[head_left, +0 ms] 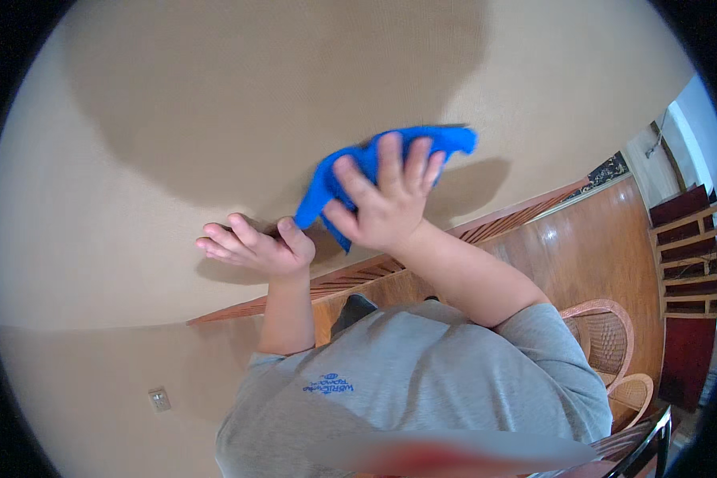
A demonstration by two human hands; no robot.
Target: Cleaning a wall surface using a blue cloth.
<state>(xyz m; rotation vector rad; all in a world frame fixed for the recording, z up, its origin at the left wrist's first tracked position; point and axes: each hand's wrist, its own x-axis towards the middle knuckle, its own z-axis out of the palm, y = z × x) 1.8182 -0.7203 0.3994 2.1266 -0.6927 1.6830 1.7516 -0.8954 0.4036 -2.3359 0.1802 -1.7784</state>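
Note:
A bright blue cloth (319, 191) lies bunched against the beige wall (239, 111), with its far right corner sticking out past the fingers. My right hand (390, 203) presses it there from above, fingers spread over the fabric and thumb along its lower side. The palm side and the cloth beneath it are hidden. To the left, my left hand (267, 248) is open and empty, its fingers apart and palm turned partly up. It is close to the wall, near the cloth's lower left end; whether it touches the wall I cannot tell.
A reddish-brown baseboard (358, 275) runs along the wall's foot above a wooden floor (589, 247). Woven wicker chairs (605, 338) stand at the right, near slatted wooden furniture (689, 263). A wall socket (159, 399) is at the lower left.

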